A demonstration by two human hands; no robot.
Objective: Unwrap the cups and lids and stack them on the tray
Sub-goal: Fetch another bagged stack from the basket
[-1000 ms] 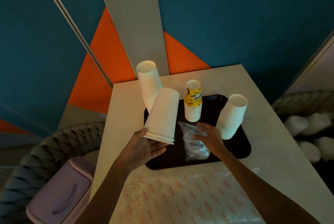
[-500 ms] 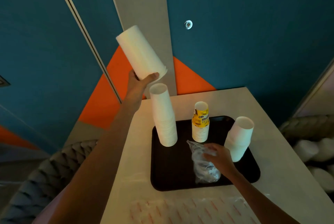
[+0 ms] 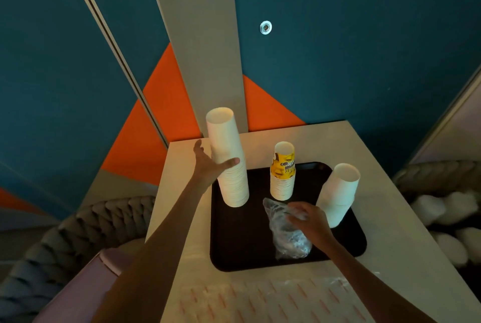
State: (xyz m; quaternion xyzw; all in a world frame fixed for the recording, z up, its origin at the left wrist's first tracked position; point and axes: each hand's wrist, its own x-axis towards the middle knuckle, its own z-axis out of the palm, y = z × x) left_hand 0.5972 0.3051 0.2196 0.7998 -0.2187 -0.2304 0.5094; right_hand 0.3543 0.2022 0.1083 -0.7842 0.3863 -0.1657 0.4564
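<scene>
1. Tray (image 3: pixel 242 244): black, flat on the counter (image 3: pixel 385 161) at the centre of view. It carries items 2, 4, 5 and 6.
2. Tall white cup stack (image 3: pixel 229 166): stands at 10 o'clock on the tray, upright with a slight lean toward 11. Paper, so probably light and stiff, and likely top-heavy at this height. Best taken low around the body, not by the top cup.
3. Left hand (image 3: pixel 208 166): spread, fingers straight, thumb laid across the tall stack's side about halfway up. It touches the stack without wrapping it.
4. Printed cup stack (image 3: pixel 283 174): yellow print on the top cup, at 12 o'clock on the tray, upright and apart from the others.
5. Short white cup stack (image 3: pixel 338 192): at 3 o'clock, near the tray's edge, leaning toward 1.
6. Clear plastic packet (image 3: pixel 286 236): lies crumpled from the tray's centre toward 5 o'clock. Contents are blurred, probably lids. The film looks thin, soft and slippery. Take hold of a loose end and pull the film open there rather than squeezing what is inside.
7. Right hand (image 3: pixel 309 221): fingers curled over the packet's upper end, gripping the film.
8. Wrapper sheet (image 3: pixel 260 302): clear with red dashes, flat on the counter at 6 o'clock, off the tray.
</scene>
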